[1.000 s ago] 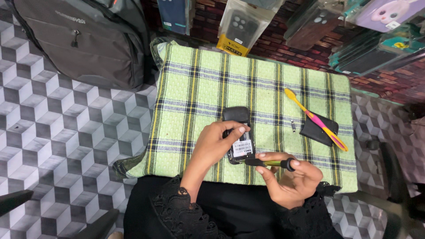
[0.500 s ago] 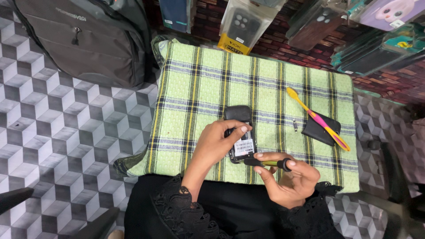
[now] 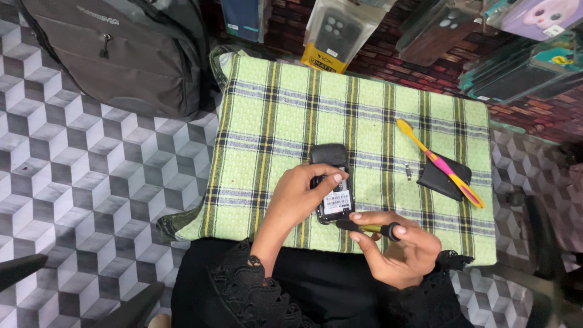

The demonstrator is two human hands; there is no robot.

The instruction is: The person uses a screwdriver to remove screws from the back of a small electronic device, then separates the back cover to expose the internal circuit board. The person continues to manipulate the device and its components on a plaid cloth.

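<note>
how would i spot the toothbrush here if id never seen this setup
Find the green plaid cloth, then look to its right side. The toothbrush lies slanted across a small black cover, the only yellow-and-pink thing there.

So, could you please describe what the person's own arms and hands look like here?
Both arms wear black sleeves ending in black lace cuffs at the wrists. The left hand and the right hand are bare, without gloves; the fingernails look plain and short. No rings or watch are visible.
</note>
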